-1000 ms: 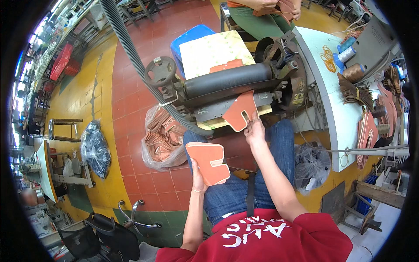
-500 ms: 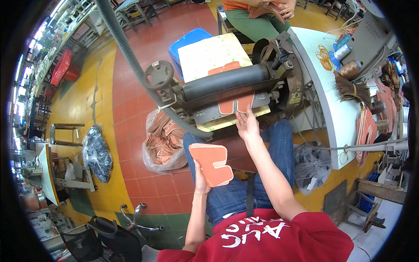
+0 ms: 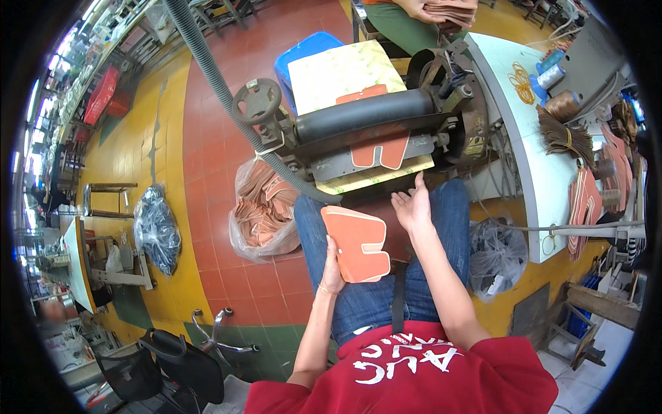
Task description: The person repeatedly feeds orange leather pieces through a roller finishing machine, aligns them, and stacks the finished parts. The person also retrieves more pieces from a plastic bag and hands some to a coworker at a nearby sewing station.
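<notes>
My left hand (image 3: 333,268) grips a stack of orange leather pieces (image 3: 352,241) above my lap, each notched on one side with a pale edge line. My right hand (image 3: 412,205) is empty, palm up with fingers apart, just in front of the roller machine. A single notched leather piece (image 3: 393,152) lies on the machine's metal feed plate (image 3: 331,168), its far end under the guard. Behind the dark roller (image 3: 365,114), another orange piece (image 3: 362,94) shows on a pale yellow patterned board (image 3: 331,72).
A handwheel (image 3: 256,101) and a grey hose (image 3: 214,79) flank the roller's left. On the floor stands a plastic bag of leather pieces (image 3: 265,207). A white table (image 3: 507,131) with thread spools (image 3: 562,105) is at right. Across the machine, a person's hands (image 3: 417,10) hold brown pieces.
My right hand has let go of the leather piece on the feed plate and drawn back toward me. My left hand has moved right and slightly up with the stack.
</notes>
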A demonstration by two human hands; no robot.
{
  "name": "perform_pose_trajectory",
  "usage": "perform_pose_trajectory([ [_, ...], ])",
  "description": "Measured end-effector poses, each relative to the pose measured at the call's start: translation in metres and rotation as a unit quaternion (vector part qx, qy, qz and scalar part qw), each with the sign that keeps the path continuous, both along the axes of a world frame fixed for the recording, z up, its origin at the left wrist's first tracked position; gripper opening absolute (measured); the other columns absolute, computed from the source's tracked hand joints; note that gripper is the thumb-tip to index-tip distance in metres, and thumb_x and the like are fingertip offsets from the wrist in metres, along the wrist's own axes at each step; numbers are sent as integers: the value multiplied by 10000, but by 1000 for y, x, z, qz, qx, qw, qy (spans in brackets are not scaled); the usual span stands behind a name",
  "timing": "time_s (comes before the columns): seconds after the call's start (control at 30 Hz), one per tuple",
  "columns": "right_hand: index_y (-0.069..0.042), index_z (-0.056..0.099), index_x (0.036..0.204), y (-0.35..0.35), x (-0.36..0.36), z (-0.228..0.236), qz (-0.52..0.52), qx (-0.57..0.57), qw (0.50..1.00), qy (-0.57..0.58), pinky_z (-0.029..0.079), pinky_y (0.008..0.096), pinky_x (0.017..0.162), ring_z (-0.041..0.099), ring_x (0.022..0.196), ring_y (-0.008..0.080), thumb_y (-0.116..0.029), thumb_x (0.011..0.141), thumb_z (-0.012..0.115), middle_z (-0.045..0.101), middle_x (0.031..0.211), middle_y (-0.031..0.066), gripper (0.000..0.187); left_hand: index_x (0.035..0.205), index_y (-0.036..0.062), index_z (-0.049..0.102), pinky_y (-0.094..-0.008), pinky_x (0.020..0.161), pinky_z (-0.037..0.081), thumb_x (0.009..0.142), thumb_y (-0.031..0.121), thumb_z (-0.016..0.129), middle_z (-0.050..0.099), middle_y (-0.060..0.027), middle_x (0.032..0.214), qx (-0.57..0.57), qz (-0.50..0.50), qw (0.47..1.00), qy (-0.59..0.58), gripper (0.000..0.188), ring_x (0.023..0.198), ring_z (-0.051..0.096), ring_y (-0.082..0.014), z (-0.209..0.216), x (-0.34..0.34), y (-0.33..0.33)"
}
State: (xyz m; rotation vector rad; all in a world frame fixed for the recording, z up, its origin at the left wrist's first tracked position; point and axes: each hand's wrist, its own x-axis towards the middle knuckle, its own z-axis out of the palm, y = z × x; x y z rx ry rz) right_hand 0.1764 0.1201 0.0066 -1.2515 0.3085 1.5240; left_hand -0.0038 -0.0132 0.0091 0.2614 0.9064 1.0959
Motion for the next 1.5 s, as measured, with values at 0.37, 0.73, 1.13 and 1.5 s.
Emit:
perform_pose_trajectory([
  [0.37, 61, 259, 1401, -14, 8, 22, 276, 129, 950, -73, 170, 431, 1114, 285, 1339, 313, -633, 880, 438, 293, 1437, 243, 886, 1421, 71, 287, -349, 1039, 390, 971, 553, 256, 418, -88, 1392, -11, -3, 1000, -15, 660, 1259, 440, -207, -7, 1, 2],
  [0.73, -42, 634, 1102, -81, 4, 68, 376, 349, 523, -680, 470, 390, 840, 572, 974, 298, -290, 779, 713, 564, 1104, 141, 415, 1422, 61, 287, -343, 1054, 366, 968, 565, 235, 408, -100, 1399, 20, -34, 998, 48, 681, 1268, 425, -207, 9, 10, 20],
  [1.13, -16, 546, 936, -73, 14, 71, 466, 326, 610, -551, 474, 339, 744, 522, 834, 224, -265, 658, 823, 481, 954, 86, 465, 1228, -66, 495, -327, 926, 437, 974, 565, 221, 590, -164, 1157, 104, -122, 955, 249, 733, 1085, 556, -222, 17, 6, 13],
  [1.5, -62, 560, 904, -89, -3, 85, 466, 350, 489, -649, 419, 386, 693, 574, 765, 261, -184, 773, 704, 604, 832, 84, 229, 1225, -40, 500, -300, 922, 424, 994, 520, 224, 580, -125, 1148, 0, -26, 976, 216, 666, 1057, 533, -169, 13, 22, 8],
])
